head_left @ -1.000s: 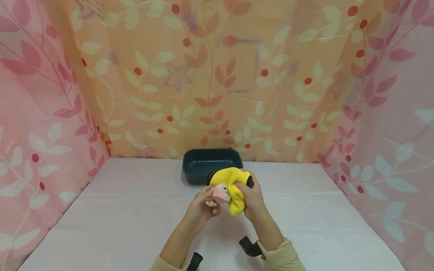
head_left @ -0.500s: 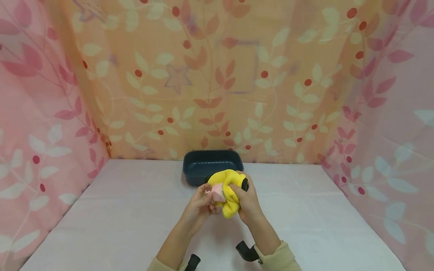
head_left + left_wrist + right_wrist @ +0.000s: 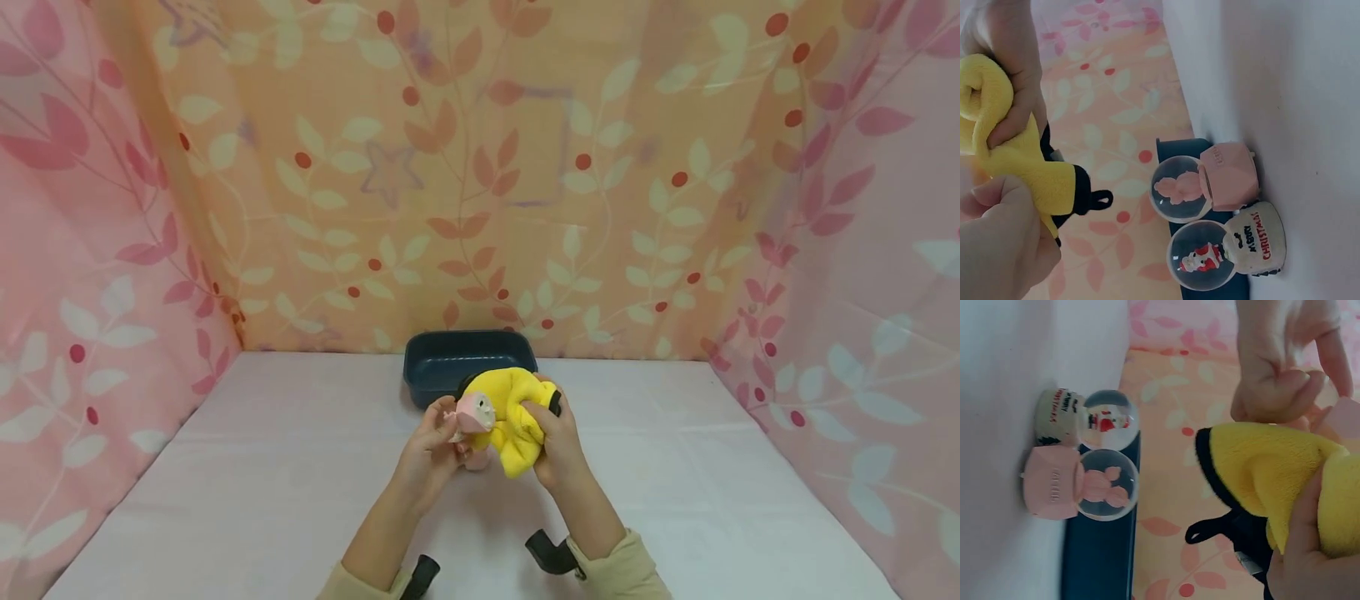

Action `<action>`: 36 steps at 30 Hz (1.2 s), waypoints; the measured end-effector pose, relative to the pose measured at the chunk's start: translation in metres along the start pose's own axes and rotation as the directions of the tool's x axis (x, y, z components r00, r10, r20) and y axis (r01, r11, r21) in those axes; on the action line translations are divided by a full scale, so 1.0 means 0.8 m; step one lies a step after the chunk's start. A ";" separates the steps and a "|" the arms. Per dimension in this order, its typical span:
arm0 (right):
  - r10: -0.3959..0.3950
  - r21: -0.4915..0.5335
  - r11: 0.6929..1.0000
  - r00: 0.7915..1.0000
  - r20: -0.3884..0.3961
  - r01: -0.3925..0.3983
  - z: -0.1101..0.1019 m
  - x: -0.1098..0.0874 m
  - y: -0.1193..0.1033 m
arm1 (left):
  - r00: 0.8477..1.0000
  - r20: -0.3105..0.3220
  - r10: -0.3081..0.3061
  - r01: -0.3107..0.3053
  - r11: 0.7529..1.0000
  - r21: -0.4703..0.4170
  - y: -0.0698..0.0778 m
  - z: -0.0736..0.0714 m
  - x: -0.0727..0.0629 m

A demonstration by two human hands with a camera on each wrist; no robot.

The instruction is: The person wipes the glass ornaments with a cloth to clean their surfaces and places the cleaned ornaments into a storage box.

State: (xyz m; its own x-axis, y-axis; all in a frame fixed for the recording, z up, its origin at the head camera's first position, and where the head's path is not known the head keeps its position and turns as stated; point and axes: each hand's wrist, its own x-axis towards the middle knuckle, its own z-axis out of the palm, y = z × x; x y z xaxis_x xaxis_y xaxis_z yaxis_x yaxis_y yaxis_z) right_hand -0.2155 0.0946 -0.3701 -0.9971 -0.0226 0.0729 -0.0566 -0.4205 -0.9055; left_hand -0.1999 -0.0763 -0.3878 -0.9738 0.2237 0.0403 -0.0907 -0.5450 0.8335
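In the head view my left hand (image 3: pixel 426 458) holds a pink snow globe (image 3: pixel 468 410) by its far side, a pale face with a dark spot turned toward the cloth. Its dome is hidden by my fingers, and only a pink corner (image 3: pixel 1342 419) of it shows in the right wrist view. My right hand (image 3: pixel 558 437) grips a bunched yellow cleaning cloth (image 3: pixel 513 417) with black edging, right against the globe. A black hanging loop (image 3: pixel 1101 200) dangles from the cloth in the left wrist view.
Two more snow globes stand side by side on the white table: a pink one (image 3: pixel 1230 175) with a pink figure and a Merry Christmas one (image 3: pixel 1257 240) with a Santa. Behind them is a dark blue rectangular tray (image 3: pixel 420 387), near the floral backdrop (image 3: pixel 337 208).
The pink snow globe has turned in my left hand and shifted a little left, showing its pale face. Both hands moved slightly left and then the right one back, the cloth staying gripped.
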 end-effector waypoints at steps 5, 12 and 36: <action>-0.006 -0.029 1.000 1.000 0.024 0.006 0.003 0.004 -0.003 | 1.000 0.021 -0.014 0.013 0.998 0.068 -0.002 0.003 0.001; 0.014 -0.077 0.997 1.000 -0.015 -0.015 0.001 0.009 0.003 | 0.998 0.051 -0.023 0.020 0.999 0.051 -0.006 0.003 0.002; -0.030 -0.069 0.997 0.999 -0.021 0.028 -0.002 0.005 0.001 | 0.996 -0.044 0.074 -0.046 0.891 0.452 -0.003 0.001 0.004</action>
State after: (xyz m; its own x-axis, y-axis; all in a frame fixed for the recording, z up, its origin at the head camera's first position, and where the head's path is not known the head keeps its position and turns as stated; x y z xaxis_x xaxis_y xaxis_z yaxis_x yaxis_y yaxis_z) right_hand -0.2194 0.0953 -0.3709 -0.9958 0.0093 0.0907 -0.0881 -0.3573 -0.9298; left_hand -0.2025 -0.0741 -0.3893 -0.9862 0.1465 0.0776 0.0585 -0.1304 0.9897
